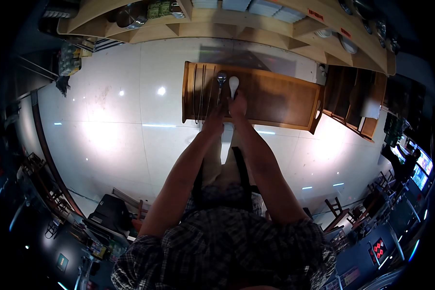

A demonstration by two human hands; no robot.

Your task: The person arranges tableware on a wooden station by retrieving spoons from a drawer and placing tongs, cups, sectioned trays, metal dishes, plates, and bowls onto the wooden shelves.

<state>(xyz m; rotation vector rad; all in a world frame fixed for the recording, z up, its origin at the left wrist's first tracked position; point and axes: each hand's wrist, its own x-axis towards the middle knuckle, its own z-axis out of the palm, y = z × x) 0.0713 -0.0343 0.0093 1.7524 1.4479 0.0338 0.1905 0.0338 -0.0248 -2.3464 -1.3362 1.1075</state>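
White spoon (234, 83) gripped in right hand (237, 105), bowl pointing away, near-parallel to metal ladle (221, 77); left hand (215, 117) nearer ladle, can't tell whether gripping.

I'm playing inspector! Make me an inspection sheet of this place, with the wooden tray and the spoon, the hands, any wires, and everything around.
Surface: wooden tray above a pale floor; whether it rests there is unclear.
Things in use: white spoon and metal ladle, side by side over the tray.
Clutter: long thin utensils at the tray's left end; wooden rack past its right end.
Hands: right hand at the spoon's handle, left hand by the ladle's handle; exact grips unclear.
Cables: nothing seen.
Surroundings: wooden shelves ahead, chairs behind to the right, another person near lit screens.
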